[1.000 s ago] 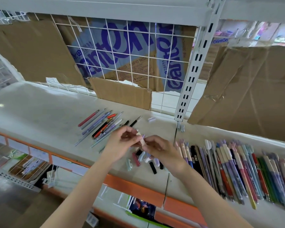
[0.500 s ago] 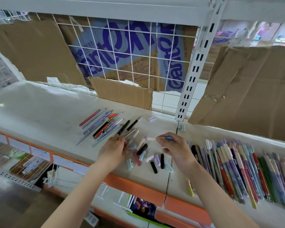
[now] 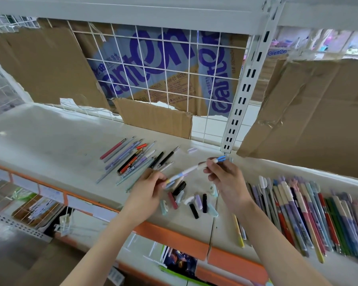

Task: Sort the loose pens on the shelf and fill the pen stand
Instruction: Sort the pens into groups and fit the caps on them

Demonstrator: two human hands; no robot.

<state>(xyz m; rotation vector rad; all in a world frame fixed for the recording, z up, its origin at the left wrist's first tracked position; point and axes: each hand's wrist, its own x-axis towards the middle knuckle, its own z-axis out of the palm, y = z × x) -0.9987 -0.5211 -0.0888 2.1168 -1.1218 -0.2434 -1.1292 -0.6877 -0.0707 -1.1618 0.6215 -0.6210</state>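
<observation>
Shelf (image 3: 50, 141), white, orange front edge: carries all the stock listed here.

Left hand (image 3: 151, 183): fingers curled, pinching the lower end of a white pen (image 3: 184, 172) with pastel bands, held above the shelf.

Right hand (image 3: 225, 180): fingers curled, pinching the same pen near its upper end; a blue-tipped piece (image 3: 220, 158) shows just past the fingertips. Whether that piece is this pen's cap or a second item cannot be told.

Loose pens (image 3: 132, 159), uncapped, red, black, grey and lilac: fanned out on the shelf left of the hands, near the left hand.

Loose caps (image 3: 194, 201), black, lilac, mint, red: scattered on the shelf directly beneath the hands.

Sorted pens (image 3: 308, 213), capped: a close-packed row lying side by side at the right, well filled.

Yellow pen (image 3: 238, 231): lies apart, between the caps and the row.

Pen stand: not identifiable in this view.

Step in hand, as judged: one pen is being capped or checked before it joins the sorted row.

Next move calls for: lining cap and barrel up straight and pressing until seated, then laying the pen parallel with the row without disturbing its neighbours. Many pens and caps remain unmatched, so the sorting looks only partly done.
</observation>
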